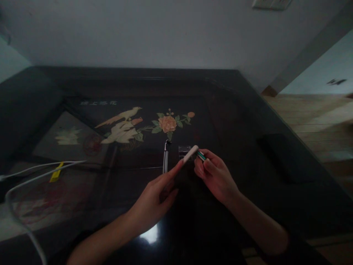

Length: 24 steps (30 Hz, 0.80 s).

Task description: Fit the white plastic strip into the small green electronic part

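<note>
Near the middle of the dark table, my left hand (158, 197) is closed on a slim white rod with a rounded end (191, 154). My right hand (213, 171) pinches a small green-and-white stick (201, 156), perhaps a battery, close against the rod's far end. The dim light hides whether the two touch. Just beyond my hands lies a small clear plastic box (184, 148). To its left is a thin white-and-silver tool (166, 158) with a dark, bent tip, partly hidden by my left hand.
White cables (46, 171) with a yellow tag (56, 172) run across the table's left side. A flat dark object (284, 156) lies on the right. Bird and flower pictures decorate the black tabletop (176, 86), which meets a pale wall (138, 33) at the back.
</note>
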Tool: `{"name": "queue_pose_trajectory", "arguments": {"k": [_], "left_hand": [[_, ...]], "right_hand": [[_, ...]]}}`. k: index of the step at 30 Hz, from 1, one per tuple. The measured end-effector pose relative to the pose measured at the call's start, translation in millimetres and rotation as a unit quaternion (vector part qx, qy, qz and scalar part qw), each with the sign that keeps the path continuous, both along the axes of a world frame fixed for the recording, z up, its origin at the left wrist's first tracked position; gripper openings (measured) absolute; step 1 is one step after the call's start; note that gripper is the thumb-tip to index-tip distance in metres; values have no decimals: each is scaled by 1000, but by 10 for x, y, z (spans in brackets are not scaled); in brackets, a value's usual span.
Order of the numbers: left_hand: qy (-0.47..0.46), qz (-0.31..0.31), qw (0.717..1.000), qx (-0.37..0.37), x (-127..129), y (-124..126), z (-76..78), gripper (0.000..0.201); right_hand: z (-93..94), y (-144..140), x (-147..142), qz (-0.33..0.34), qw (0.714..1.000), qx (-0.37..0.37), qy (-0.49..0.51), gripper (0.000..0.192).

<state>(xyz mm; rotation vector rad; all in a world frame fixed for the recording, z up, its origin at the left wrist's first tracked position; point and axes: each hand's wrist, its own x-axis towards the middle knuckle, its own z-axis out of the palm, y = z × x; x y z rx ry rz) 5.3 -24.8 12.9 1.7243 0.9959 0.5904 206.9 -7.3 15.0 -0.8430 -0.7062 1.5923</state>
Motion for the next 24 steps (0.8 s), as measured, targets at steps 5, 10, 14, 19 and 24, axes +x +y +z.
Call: {"name": "queue_pose_trajectory", "arguments": {"k": [5,10,14,19,24], "left_hand": [[9,-21,1000,-1,9,-44,35,71],[-1,-40,999,-6,19,-64,70,70],[-8,-44,999,2,24,-72,65,69],[1,-15,999,29,25,-52,13,65],[15,-3,999,31,19,-38,-11,65]], "right_hand": [[30,4,-1,-8,1000,-15,1,38],[53,2,4,-10,999,-40,6,40],[44,6,9,-10,999,-53,11,40],[31,4,-2,-4,999,-37,8,38],[20,0,-11,0,1000,-28,6,40]]}}
